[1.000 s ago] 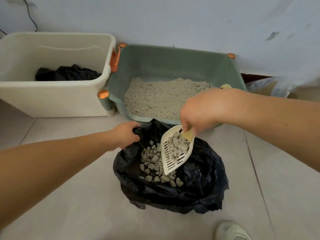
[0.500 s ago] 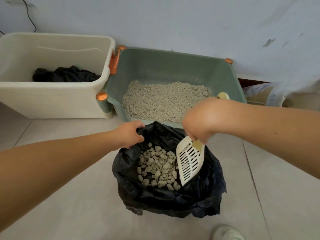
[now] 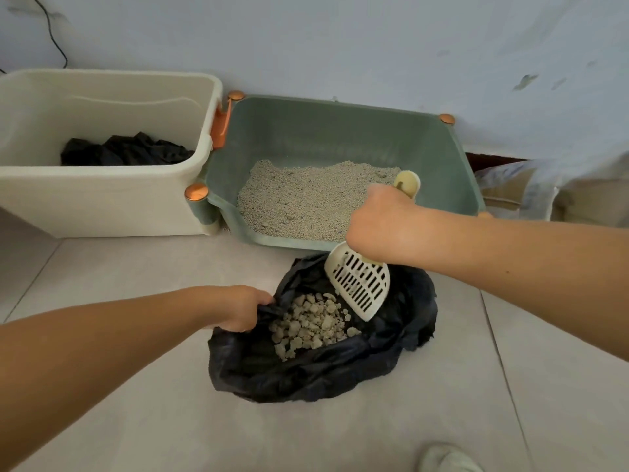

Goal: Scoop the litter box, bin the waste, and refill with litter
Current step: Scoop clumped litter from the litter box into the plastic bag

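Observation:
A green litter box [image 3: 340,131] with grey litter [image 3: 306,199] stands against the wall. In front of it a black waste bag [image 3: 340,369] lies open on the floor, with a heap of grey clumps [image 3: 309,323] inside. My left hand [image 3: 238,308] grips the bag's left rim. My right hand [image 3: 381,226] grips the handle of a cream slotted scoop [image 3: 360,284]. The scoop hangs tilted, tip down, over the bag's far side, and looks empty.
A cream plastic bin [image 3: 102,199] holding crumpled black bags [image 3: 126,151] stands left of the litter box. A pale sack [image 3: 531,189] lies at the right by the wall. A white shoe [image 3: 449,459] shows at the bottom edge. The floor is grey tile.
The clumps slid off the scoop into the bag. My right hand then lifted the emptied scoop back toward the litter box. My left hand moved lower along the bag's rim.

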A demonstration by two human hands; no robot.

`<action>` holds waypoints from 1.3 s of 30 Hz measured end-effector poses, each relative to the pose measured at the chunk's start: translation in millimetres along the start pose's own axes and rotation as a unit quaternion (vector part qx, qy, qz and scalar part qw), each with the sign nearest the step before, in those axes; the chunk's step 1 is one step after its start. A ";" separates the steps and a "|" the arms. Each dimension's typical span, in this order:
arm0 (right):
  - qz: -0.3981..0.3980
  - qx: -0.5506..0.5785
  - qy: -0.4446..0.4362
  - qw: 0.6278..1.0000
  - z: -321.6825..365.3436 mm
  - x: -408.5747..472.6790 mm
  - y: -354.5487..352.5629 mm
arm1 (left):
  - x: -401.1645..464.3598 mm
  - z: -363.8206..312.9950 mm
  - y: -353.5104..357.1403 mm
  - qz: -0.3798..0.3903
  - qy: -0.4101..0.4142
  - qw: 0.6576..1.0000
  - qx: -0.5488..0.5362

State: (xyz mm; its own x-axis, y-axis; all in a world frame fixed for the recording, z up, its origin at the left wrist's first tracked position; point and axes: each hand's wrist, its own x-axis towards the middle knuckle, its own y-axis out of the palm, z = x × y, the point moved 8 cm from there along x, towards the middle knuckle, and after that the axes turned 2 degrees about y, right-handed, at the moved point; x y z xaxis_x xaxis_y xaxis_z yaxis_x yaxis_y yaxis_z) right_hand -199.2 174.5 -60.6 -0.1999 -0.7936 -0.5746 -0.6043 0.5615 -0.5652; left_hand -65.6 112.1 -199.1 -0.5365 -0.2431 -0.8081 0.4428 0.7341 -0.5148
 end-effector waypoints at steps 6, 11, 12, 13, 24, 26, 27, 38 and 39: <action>0.001 0.019 -0.001 1.000 -5.1 2.8 -2.9 | -10.8 3.5 -11.8 -0.008 -0.018 0.995 -0.093; 0.092 0.113 0.015 0.989 -28.6 -7.7 6.2 | -10.6 -10.3 -56.4 -0.165 0.009 0.986 0.037; 0.103 0.129 0.013 0.986 -34.8 -11.4 5.8 | -11.6 -16.4 -64.3 -0.189 0.023 0.981 0.047; 0.109 0.154 0.014 0.982 -41.8 -16.6 4.1 | -13.5 -23.7 -72.4 -0.217 0.041 0.974 0.044; 0.186 0.169 0.213 0.944 -126.6 -20.3 42.1 | 4.2 -71.3 -124.8 -0.350 0.173 0.919 -0.058; 0.217 0.172 0.230 0.933 -125.4 -13.3 54.1 | 13.8 -74.7 -124.0 -0.344 0.182 0.919 -0.060; 0.231 0.177 0.240 0.926 -123.9 -10.1 58.7 | 18.7 -75.2 -123.8 -0.340 0.185 0.920 -0.063; 0.304 0.345 0.270 0.846 -69.6 0.8 89.8 | 63.6 -81.2 -139.5 -0.331 0.213 0.914 -0.101; 0.305 0.357 0.278 0.838 -65.2 1.9 93.2 | 66.5 -84.3 -138.8 -0.328 0.217 0.914 -0.104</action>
State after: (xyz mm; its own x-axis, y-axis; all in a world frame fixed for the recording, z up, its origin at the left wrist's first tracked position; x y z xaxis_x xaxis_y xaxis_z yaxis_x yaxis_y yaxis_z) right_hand -306.2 210.0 -75.7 -0.7524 -0.1828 -0.6329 0.3167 0.7421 -0.5908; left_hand -223.3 47.5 -157.3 -0.8918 -0.4325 -0.1329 -0.1979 0.6370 -0.7450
